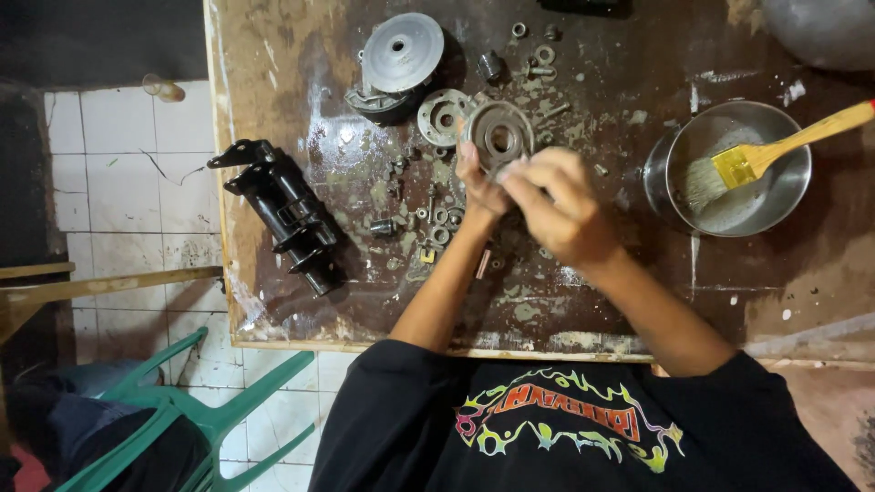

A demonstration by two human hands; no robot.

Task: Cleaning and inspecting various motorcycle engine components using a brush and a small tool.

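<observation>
Two hands meet at the centre of the frame over a grimy wooden workbench (273, 55). The left hand (478, 187) is closed on the lower rim of a round metal hub plate with a central bore (499, 135), holding it tilted just above the bench. The right hand (561, 205) has its fingers curled against the plate's lower edge; whether it pinches a small part there cannot be told. Judgement: the plate looks greasy, so a firm rim grip held low over the bench is advisable (loose nuts and washers (437, 223) lie directly beneath). A flanged ring (442, 116) sits just left of the plate. A steel bowl (738, 169) holding a yellow-handled brush (775, 150) stands at right; a black cast housing (287, 214) lies at left.
</observation>
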